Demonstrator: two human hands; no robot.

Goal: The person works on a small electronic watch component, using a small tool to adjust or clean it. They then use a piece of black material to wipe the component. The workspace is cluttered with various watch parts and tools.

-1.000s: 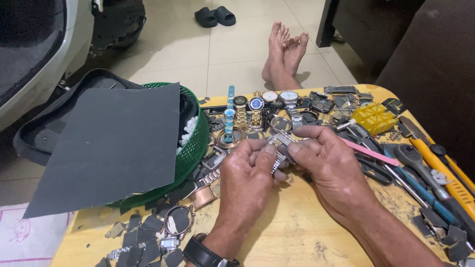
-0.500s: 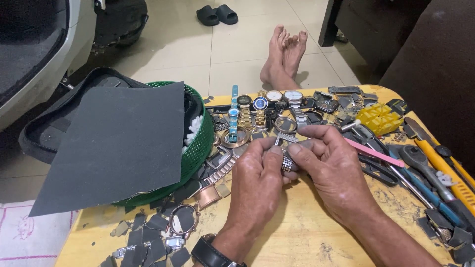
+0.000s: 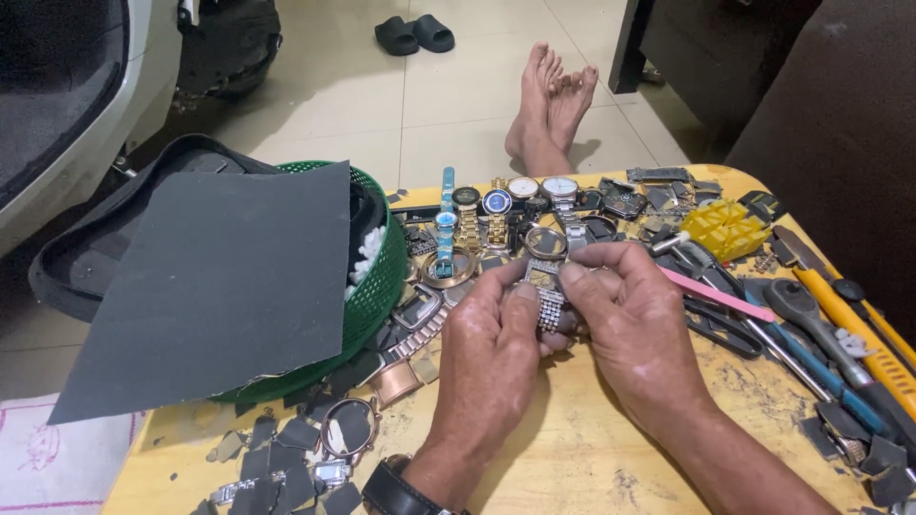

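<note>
A: Biggest stuff first?
B: Round yellow wooden surface (image 3: 572,458), scratched, cluttered. Tiled floor behind w/ a pair of black slippers (image 3: 413,34); person's bare feet (image 3: 551,105) stretched out past the far edge.

A: Left side?
B: Big dark grey sandpaper sheet (image 3: 215,286) lying over a green mesh basket (image 3: 382,272), black bag (image 3: 91,257) under/behind it. Cut grey sandpaper scraps (image 3: 286,448) scattered at near-left edge, a few loose watch cases among them.

A: Right side?
B: Tools — yellow-handled screwdriver (image 3: 849,319), blue-handled tool beside it, ratchet wrench (image 3: 797,305), yellow plastic holder block (image 3: 727,227), thin pink stick (image 3: 725,296) touching the right hand's back.

A: Middle?
B: Row of wristwatches (image 3: 496,205) at far edge, gold, silver, one blue strap, faces up.

A: Hands?
B: Left hand (image 3: 487,358) + right hand (image 3: 639,324) together at centre, just above the surface. Both sets of fingers clenched on a small silver watch (image 3: 546,291) w/ studded metal band; thumbs pressed on top, band hanging down btwn them. Black watch on left wrist.

A: Where's the silver watch exactly?
B: Btwn both hands, mid-surface, just in front of the watch row, not on the surface.
</note>
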